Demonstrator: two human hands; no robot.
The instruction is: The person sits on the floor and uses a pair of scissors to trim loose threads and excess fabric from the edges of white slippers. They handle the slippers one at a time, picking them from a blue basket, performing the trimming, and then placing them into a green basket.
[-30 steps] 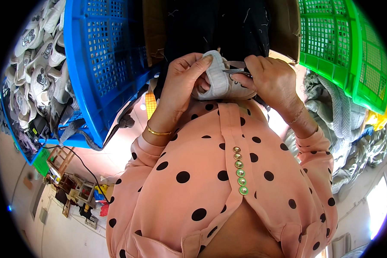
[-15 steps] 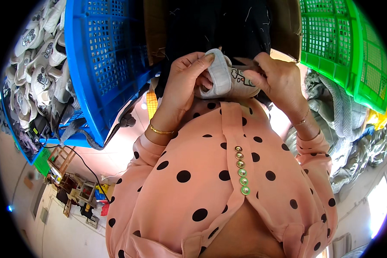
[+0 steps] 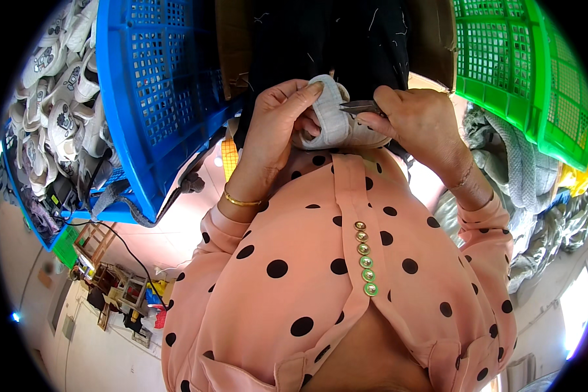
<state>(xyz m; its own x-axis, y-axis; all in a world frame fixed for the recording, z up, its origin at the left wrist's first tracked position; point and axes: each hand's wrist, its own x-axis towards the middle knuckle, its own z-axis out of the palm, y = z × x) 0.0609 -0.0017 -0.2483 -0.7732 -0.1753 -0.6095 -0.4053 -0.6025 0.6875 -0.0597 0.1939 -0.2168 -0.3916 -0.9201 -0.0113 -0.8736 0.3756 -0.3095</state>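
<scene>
Over my lap, my left hand [image 3: 277, 127] grips a small off-white shoe upper [image 3: 335, 121], thumb on its rim and some fingers inside the opening. Closed around a pair of dark metal thread snips [image 3: 358, 106], my right hand [image 3: 428, 124] is just to the right of the shoe upper. The blades point left and lie over its edge; I cannot tell whether they touch it. Part of the upper is covered by my right fingers and the snips.
A blue plastic crate [image 3: 147, 85] stands at the left, beside a heap of similar white shoe uppers [image 3: 62, 124]. Green crates [image 3: 536, 78] are at the right, above grey fabric bundles [image 3: 519, 170]. Cardboard [image 3: 432, 46] flanks my dark trousers [image 3: 326, 39], which carry loose thread ends.
My right hand has turned a little, and the snips, blurred before, now show clearly with their blades over the shoe upper. My left hand keeps its grip, nearly unmoved.
</scene>
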